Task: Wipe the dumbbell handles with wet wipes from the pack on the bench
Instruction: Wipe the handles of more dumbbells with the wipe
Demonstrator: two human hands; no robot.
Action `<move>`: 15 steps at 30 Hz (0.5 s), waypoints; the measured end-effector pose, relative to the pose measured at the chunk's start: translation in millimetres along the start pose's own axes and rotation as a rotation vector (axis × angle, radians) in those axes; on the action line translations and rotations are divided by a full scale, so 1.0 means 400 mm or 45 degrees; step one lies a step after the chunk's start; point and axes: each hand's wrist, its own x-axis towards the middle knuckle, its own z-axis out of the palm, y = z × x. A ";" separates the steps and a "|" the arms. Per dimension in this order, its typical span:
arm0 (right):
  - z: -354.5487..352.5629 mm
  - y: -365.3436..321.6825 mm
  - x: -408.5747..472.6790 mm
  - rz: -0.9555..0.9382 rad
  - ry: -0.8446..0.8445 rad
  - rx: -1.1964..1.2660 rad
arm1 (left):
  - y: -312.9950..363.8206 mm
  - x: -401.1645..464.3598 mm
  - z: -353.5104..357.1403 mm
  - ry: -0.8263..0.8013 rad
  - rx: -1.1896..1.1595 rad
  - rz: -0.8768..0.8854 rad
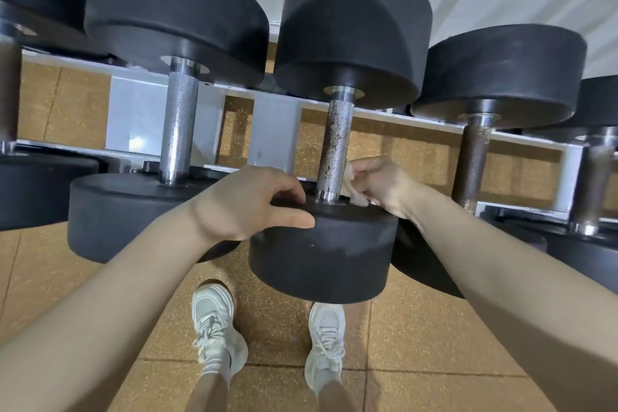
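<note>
A black dumbbell [321, 254] lies on the rack in front of me, its knurled steel handle [336, 144] speckled with dark rust spots. My left hand [247, 207] holds the rim of its near weight, fingers over the top face and thumb on the side. My right hand [381, 186] grips a crumpled white wet wipe [357, 199] just right of the handle's lower end, at the collar. The wipe pack and bench are out of view.
More black dumbbells fill the white rack [140, 117]: a clean shiny handle [179, 124] to the left, a brown rusty handle [473, 167] to the right. Below lie cork-coloured floor tiles [418, 338] and my white shoes [214, 324].
</note>
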 end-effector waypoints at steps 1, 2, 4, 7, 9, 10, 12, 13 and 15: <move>-0.010 -0.006 -0.005 0.030 -0.021 -0.168 | 0.003 0.000 -0.002 -0.018 -0.003 -0.001; -0.023 -0.021 -0.009 0.053 -0.025 -0.249 | 0.005 0.000 -0.006 -0.045 0.011 -0.003; -0.043 -0.063 -0.002 0.056 0.104 -0.071 | 0.009 0.001 -0.013 -0.094 0.034 -0.019; -0.043 -0.118 0.054 -0.046 0.280 0.561 | 0.012 0.011 -0.019 -0.127 0.026 -0.017; -0.015 -0.129 0.099 -0.032 0.307 0.882 | 0.007 0.018 -0.018 -0.139 0.030 0.002; 0.000 -0.129 0.113 -0.036 0.263 0.971 | 0.004 0.020 -0.017 -0.140 0.027 0.010; 0.022 -0.116 0.115 -0.091 0.166 1.045 | 0.001 0.020 -0.015 -0.149 0.020 0.022; 0.022 -0.107 0.112 -0.143 0.131 1.045 | -0.001 0.020 -0.014 -0.149 0.021 0.030; 0.013 -0.079 0.101 -0.168 0.114 0.971 | -0.005 0.021 -0.012 -0.145 0.028 0.040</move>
